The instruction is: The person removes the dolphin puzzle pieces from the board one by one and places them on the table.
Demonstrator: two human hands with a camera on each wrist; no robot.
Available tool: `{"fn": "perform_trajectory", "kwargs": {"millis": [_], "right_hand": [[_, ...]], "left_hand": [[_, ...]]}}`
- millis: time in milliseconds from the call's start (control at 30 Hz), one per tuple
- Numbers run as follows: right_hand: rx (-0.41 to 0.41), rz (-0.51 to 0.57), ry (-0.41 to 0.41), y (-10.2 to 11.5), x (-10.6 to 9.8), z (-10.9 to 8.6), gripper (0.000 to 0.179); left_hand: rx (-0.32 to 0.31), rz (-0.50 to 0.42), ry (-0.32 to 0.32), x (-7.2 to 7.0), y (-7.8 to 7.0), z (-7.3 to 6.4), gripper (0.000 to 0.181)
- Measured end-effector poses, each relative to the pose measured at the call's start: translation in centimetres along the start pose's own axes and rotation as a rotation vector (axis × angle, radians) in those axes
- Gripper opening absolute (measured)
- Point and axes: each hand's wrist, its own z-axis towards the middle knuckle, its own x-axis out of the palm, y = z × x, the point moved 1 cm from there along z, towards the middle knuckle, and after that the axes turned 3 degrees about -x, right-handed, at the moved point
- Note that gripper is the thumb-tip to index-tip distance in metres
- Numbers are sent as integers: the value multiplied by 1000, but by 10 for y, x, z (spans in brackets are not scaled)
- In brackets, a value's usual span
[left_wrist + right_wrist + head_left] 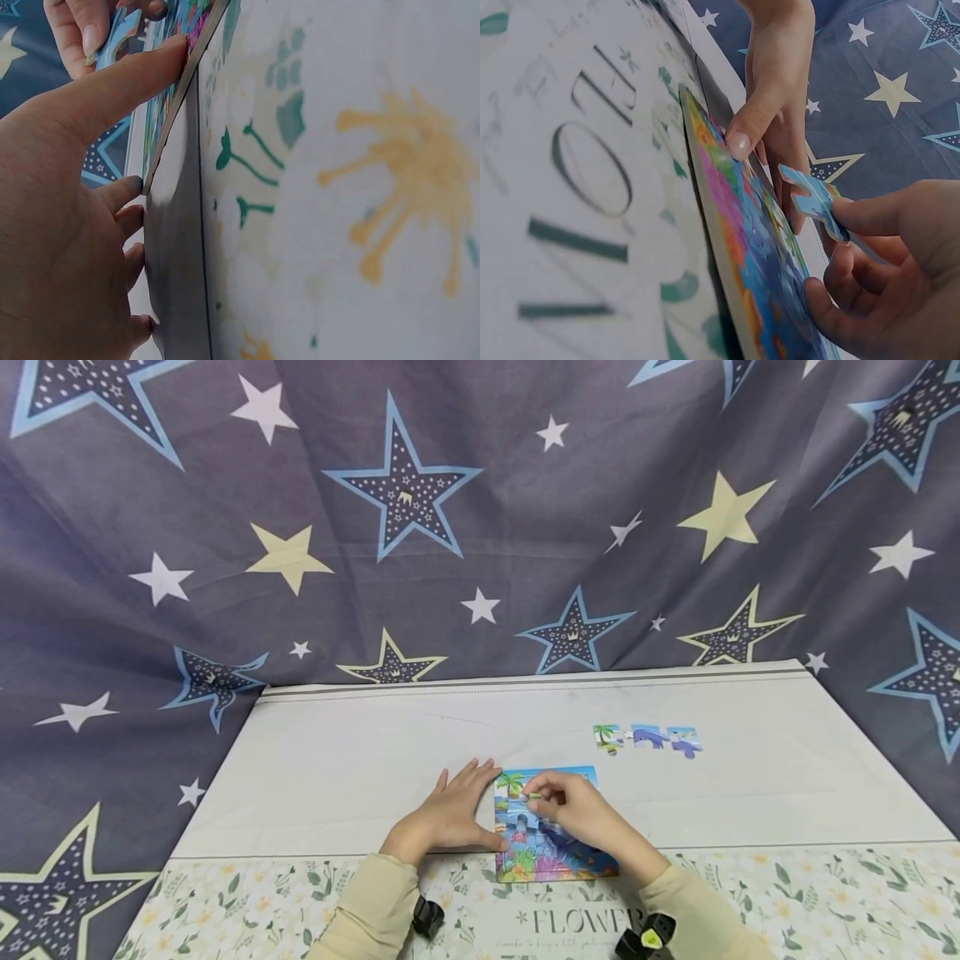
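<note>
A colourful sea-themed puzzle board lies at the front middle of the table. My left hand is spread at its left side, with the thumb on the board's edge and the other fingers reaching along to the far corner. Over the board's upper left part is my right hand. Between thumb and fingers it pinches a light-blue puzzle piece, which is tilted just above the board in the right wrist view. The same piece shows beyond my left thumb in the left wrist view.
Behind the board to the right, several loose puzzle pieces lie in a row, including a palm-tree piece and a purple whale piece. A floral cloth covers the table's front. A star-patterned curtain hangs behind.
</note>
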Motion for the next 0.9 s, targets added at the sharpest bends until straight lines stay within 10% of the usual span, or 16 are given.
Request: {"fn": "perform_trajectory", "kwargs": {"millis": [900], "right_hand": [[54, -118, -152, -18, -60, -22, 14]], "left_hand": [[6, -15, 15, -1, -2, -2, 107]]}}
